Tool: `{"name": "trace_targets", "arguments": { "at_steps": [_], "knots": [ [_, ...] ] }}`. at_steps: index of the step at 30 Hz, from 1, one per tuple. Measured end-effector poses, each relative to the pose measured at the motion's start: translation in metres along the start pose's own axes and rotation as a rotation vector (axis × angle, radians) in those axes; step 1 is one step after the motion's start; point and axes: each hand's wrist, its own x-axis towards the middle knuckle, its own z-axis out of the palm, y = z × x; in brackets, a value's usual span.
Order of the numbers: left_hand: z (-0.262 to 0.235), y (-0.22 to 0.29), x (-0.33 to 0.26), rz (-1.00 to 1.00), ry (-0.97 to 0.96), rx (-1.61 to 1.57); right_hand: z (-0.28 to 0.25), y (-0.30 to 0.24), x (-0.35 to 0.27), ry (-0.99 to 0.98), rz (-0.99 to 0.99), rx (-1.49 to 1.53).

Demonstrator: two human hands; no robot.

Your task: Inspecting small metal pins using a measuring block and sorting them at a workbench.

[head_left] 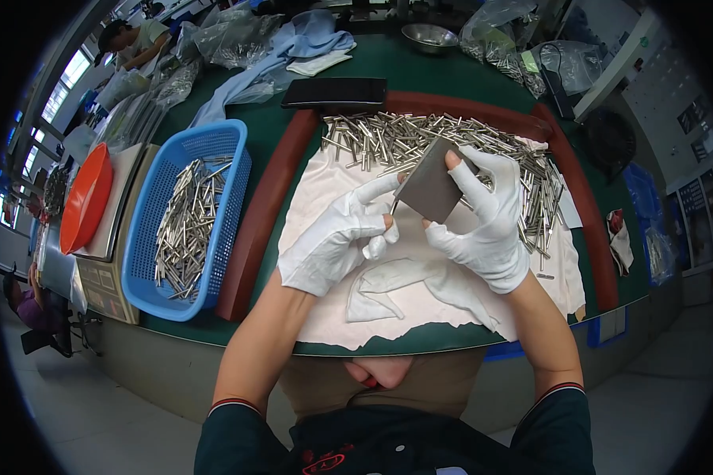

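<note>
My right hand [491,226], in a white glove with bare fingertips, grips a flat dark grey-brown square block [432,188], which looks like a sanding sponge. The block is tilted above a pale cloth [309,210]. At its left edge is my left hand [333,241], gloved the same way, with its fingers pinched on a thin metal pin [395,207]. Part of the pin is hidden by the fingers. Beyond both hands lies a heap of short silvery metal pins [388,138], spreading down the right side. A crumpled white rag [420,289] lies below my hands.
Red-brown bars [265,214] border the cloth on three sides. Left of them stands a blue basket [135,261] holding more pins, beside an orange bowl [85,198]. A black phone [334,93] lies behind. A metal bowl [429,37] and plastic bags [238,43] sit farther back.
</note>
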Motion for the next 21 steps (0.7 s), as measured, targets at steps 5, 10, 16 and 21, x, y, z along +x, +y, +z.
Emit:
{"name": "trace_targets", "arguments": {
  "at_steps": [5,10,16,21],
  "knots": [
    [0.0062,-0.0015,0.0017,0.020,0.104,0.068,0.0001,-0.0016,-0.0008,-0.047,0.020,0.042],
    [0.0096,-0.0002,0.0014,0.014,0.147,0.128,0.0013,0.0000,-0.0011,-0.008,-0.003,0.017],
    [0.0065,0.0026,-0.0017,0.027,0.163,0.345,0.0028,-0.0020,-0.0004,-0.085,0.029,0.098],
    [0.0071,0.0029,0.0011,0.032,0.148,0.363,0.0025,0.0004,-0.0013,-0.061,0.031,0.032]
  ]
}}
